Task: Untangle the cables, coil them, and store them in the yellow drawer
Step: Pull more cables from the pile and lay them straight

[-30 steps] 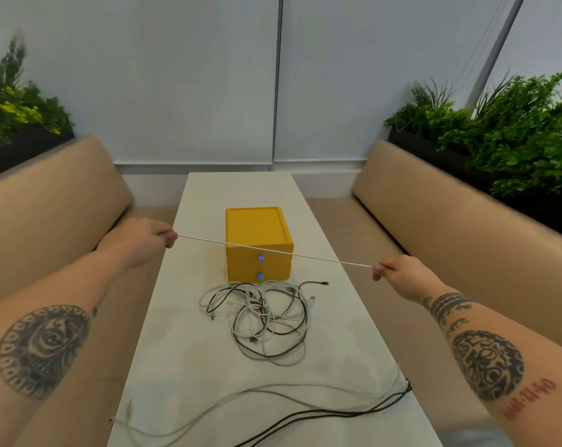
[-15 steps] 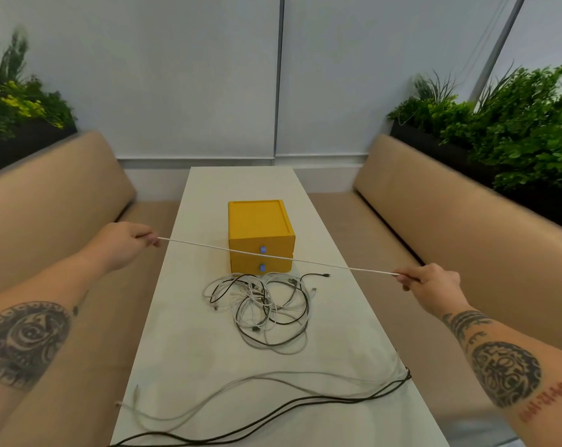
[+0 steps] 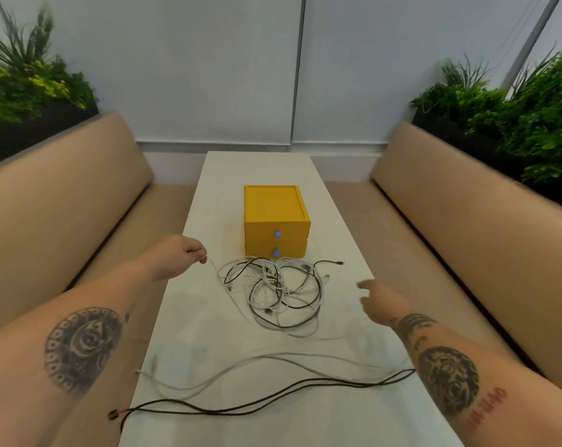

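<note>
Head view: left hand (image 3: 179, 256) pinches white cable (image 3: 215, 270) beside the tangle (image 3: 283, 291), likely to coil it; right hand (image 3: 381, 303) hangs open.

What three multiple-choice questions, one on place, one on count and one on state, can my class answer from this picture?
1. Where is the cable tangle relative to the yellow drawer unit?
A. On top of it.
B. On the table just in front of it.
C. Behind it.

2. How many blue knobs show on its front?
A. One.
B. Two.
C. Four.

3. What state is the right hand in?
A. Open, holding nothing.
B. Curled round a cable.
C. Pressing the unit.

Answers: 1 B, the tangle lies on the tabletop at the unit's front; 2 B, one knob sits above the other; 3 A, its fingers are loose, and only the left hand pinches a white cable.
</note>
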Available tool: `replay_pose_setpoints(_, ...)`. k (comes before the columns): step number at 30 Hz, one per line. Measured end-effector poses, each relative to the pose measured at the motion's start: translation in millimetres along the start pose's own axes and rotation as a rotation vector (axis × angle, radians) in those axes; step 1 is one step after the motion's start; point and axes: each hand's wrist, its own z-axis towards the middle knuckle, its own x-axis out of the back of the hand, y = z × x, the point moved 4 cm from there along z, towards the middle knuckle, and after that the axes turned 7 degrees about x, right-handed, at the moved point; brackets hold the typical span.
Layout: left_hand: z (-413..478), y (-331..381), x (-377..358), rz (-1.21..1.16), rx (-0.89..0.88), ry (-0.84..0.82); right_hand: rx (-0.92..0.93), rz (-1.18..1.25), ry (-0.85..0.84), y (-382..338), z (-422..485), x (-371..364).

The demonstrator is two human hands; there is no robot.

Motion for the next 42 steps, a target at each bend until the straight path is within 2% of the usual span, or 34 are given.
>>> replay_pose_setpoints(2, -2, 21, -8, 0.008, -0.064, -0.026, 0.250, 0.119, 0.053, -68, 1, 5)
replay_pose_setpoints(4, -7, 40, -10, 0.005, -0.100, -0.052, 0.456, 0.237, 0.026, -138, -7, 7)
replay_pose_setpoints(8, -17, 46, -4, -0.091, -0.153, -0.064, 0.586, 0.489, -0.181, -217, -23, -10)
replay_pose_setpoints(12, -32, 4, -2, -0.174, -0.045, -0.141, 0.533, 0.576, -0.268, -198, -23, -24)
replay_pose_setpoints(15, -52, -42, -18, -0.194, 0.083, -0.222, 0.476, 0.457, -0.295, -160, -14, -33)
replay_pose_setpoints(18, -75, -77, -45, -0.185, 0.191, -0.301, 0.388, 0.376, -0.412, -128, -12, -51)
replay_pose_setpoints(22, -89, -113, -79, -0.195, 0.257, -0.353, 0.265, 0.340, -0.633, -101, -24, -73)
replay_pose_setpoints(25, -89, -125, -94, -0.186, 0.238, -0.373, 0.217, 0.314, -0.713, -85, -31, -85)
replay_pose_setpoints(31, -84, -125, -114, -0.035, 0.196, -0.446, 0.241, 0.202, -0.684, -71, -32, -94)
replay_pose_setpoints(34, -82, -125, -119, -0.041, 0.203, -0.472, 0.288, 0.153, -0.649, -72, -34, -93)
replay_pose_setpoints(37, -79, -119, -123, -0.102, 0.203, -0.447, 0.272, 0.153, -0.628, -65, -35, -86)
replay_pose_setpoints(40, -73, -109, -123, -0.070, 0.130, -0.352, 0.243, 0.153, -0.618, -52, -37, -77)
replay_pose_setpoints(42, -71, -98, -128, -0.051, 0.084, -0.396, 0.229, 0.138, -0.606, -45, -38, -73)
